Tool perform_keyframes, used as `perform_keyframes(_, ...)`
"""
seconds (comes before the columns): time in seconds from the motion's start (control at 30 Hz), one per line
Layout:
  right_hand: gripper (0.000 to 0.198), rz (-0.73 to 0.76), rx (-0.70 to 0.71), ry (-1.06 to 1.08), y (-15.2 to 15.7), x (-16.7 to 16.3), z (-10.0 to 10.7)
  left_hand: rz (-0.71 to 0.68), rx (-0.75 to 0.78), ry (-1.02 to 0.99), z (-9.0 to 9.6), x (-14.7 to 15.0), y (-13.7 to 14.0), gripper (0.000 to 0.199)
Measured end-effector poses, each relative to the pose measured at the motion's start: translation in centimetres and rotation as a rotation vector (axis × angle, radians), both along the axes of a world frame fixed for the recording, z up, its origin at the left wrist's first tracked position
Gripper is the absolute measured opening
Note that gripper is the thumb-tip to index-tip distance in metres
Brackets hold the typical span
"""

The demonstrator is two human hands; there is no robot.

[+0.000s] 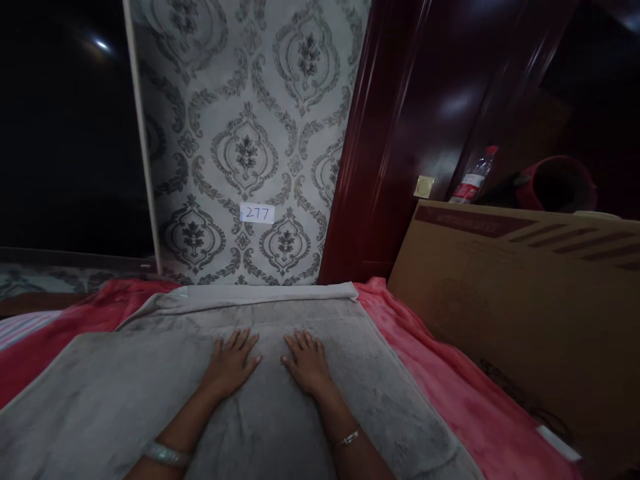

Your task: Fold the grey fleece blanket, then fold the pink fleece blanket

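A: Both hands down on the grey blanket [270, 417]! The left hand [229, 367] lies palm down, fingers fanned wide, thumb angled in towards its partner.

B: And the right hand [309, 365] mirrors it, fingers spread, thumb turned inward. A strip of bare grey pile runs between the two, so hand and hand stay well clear of each other.

A: Nothing pinched in either one! How hard they press, I can't tell from here.

B: The blanket itself lies right under both hands and forearms, reaching out to either side, with shallow creases around. Just beyond the fingertips runs its far edge, a paler strip [270, 293] across the top.

A: Out past the right hand, a pink-red blanket [425, 373] shows from beneath the grey, and more of that red appears off to the left hand's side.

B: Farther right of the right hand, a big cardboard box [480, 293] stands, a red-capped bottle [473, 183] leaning above its top edge.

A: Straight ahead of the hands, patterned wallpaper [295, 153], with a white label [257, 213] reading 277!

B: Wrists now: a wide bangle [167, 454] behind the left hand, a slim bracelet [349, 438] behind the right.
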State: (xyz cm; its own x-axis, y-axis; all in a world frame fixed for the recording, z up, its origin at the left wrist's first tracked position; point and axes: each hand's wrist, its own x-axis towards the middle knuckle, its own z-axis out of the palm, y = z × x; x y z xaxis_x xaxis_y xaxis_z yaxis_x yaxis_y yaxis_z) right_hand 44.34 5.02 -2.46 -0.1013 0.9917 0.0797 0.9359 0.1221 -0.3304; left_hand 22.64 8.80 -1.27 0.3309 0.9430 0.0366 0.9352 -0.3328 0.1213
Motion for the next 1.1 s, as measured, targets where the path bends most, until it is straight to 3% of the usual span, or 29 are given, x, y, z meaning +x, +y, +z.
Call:
perform_keyframes(0.83, 0.056, -0.007, -0.003, -0.024, 0.0, 0.0, 0.0, -0.006, 0.057, -0.008, 0.2, 0.0, -0.4, 0.06)
perform_keyframes(1.1, 0.056, -0.021, -0.03, -0.106, -0.4, 0.0, 0.0, 0.052, 0.122, -0.047, -0.3, 0.2, -1.6, 0.059)
